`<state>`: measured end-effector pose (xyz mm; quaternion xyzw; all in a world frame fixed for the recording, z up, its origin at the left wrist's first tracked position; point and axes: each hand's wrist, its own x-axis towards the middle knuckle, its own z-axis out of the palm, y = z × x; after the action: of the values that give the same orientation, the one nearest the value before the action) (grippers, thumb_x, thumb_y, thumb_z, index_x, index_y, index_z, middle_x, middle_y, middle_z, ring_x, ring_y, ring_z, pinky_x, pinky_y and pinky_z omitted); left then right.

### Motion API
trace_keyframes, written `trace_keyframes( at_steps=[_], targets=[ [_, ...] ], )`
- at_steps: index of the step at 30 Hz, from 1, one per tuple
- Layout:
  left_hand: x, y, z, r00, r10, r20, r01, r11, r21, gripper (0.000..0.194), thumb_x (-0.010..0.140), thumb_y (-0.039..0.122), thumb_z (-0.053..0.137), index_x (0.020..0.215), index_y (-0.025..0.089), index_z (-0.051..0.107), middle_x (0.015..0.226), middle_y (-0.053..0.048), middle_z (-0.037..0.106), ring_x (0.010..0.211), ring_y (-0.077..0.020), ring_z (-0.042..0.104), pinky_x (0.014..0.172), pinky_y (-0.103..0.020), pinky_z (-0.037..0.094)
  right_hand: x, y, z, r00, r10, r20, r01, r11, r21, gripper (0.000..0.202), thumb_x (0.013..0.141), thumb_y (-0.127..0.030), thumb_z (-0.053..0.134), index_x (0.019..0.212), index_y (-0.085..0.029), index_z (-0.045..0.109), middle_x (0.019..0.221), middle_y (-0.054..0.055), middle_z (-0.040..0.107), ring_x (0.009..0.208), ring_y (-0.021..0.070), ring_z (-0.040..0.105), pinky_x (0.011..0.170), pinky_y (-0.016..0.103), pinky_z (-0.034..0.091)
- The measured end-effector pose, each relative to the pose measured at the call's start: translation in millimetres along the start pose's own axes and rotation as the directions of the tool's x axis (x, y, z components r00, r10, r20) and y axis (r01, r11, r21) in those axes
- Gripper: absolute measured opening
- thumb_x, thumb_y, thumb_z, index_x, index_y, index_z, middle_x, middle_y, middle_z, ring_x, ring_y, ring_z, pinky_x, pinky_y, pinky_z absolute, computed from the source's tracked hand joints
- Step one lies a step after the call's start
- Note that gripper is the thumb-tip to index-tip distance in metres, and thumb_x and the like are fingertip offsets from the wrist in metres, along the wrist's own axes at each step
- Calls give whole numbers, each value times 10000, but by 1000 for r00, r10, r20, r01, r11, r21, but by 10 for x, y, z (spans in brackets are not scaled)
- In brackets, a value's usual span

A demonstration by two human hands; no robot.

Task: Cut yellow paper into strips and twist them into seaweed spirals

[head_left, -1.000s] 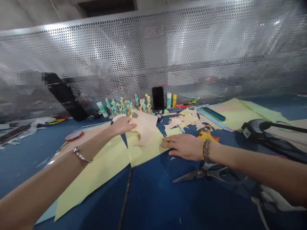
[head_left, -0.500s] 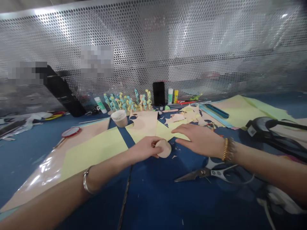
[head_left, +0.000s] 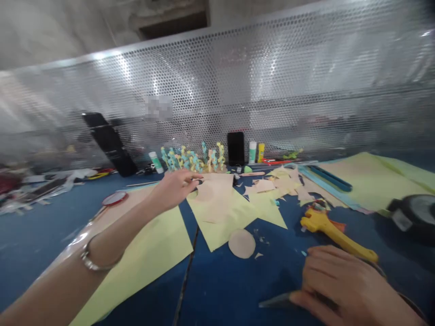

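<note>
My left hand (head_left: 175, 188) reaches over the left edge of the cut pink paper (head_left: 217, 192), thumb and fingers slightly apart. It covers the spot where a small tub stood, so any contact there is hidden. A round pink paper disc (head_left: 241, 243) lies flat on the blue table, touching or close to the yellow paper (head_left: 231, 222) beneath the pink sheet. At the lower right, my right hand (head_left: 343, 280) is closed over the scissors (head_left: 277, 302). Their blades point left from under it, and most of the handles are hidden.
A yellow-handled tool (head_left: 340, 235) lies beyond my right hand, near a black tape dispenser (head_left: 414, 217). Paper scraps (head_left: 272, 183), a phone (head_left: 235, 148), glue sticks (head_left: 252, 152) and twisted paper pieces (head_left: 193, 159) stand or lie before the perforated metal panel (head_left: 204, 81).
My left hand has let go of the paper disc and moved away, up and left. My right hand has moved down onto the scissors, uncovering the yellow-handled tool. The view has shifted.
</note>
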<state>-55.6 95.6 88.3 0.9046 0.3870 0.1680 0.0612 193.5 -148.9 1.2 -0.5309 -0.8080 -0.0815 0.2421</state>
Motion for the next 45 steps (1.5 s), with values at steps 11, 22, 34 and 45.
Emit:
trace_keyframes(
  at_steps=[11, 22, 34, 45],
  targets=[
    [-337, 118, 189, 925, 128, 358, -133, 991, -12, 675, 795, 610, 489, 1382, 300, 365, 1457, -62, 367, 1296, -286, 376, 1028, -398, 322, 13, -67, 36, 992, -50, -113, 52, 998, 17, 237, 853, -174, 450, 1006, -274, 599, 921, -33, 708, 804, 166, 666, 756, 323, 493],
    [255, 11, 635, 849, 154, 505, -230, 969, 90, 1038, 662, 688, 536, 1465, 200, 95, 1524, -158, 101, 1380, -354, 132, 1070, -494, 196, 39, -117, -104, 999, 47, -28, -42, 988, 152, 178, 843, -174, 505, 938, -264, 624, 906, -19, 681, 815, 148, 630, 767, 294, 480],
    [565, 31, 245, 998, 57, -7, -55, 985, 166, 374, 852, 385, 413, 1069, 212, 663, 1092, -53, 683, 988, -269, 618, 824, -306, 438, 41, -129, -86, 999, 44, 0, -44, 990, 137, 183, 859, -197, 487, 926, -251, 649, 855, 21, 678, 765, 160, 631, 719, 289, 491],
    [263, 127, 251, 870, 229, -436, -134, 962, 237, 465, 817, 110, 446, 1243, 265, 553, 1239, 14, 610, 1128, -201, 545, 946, -306, 412, 202, 54, -102, 996, -39, 82, 41, 999, -27, 236, 879, -180, 448, 1034, -237, 616, 956, 33, 666, 809, 155, 638, 695, 269, 502]
  ],
)
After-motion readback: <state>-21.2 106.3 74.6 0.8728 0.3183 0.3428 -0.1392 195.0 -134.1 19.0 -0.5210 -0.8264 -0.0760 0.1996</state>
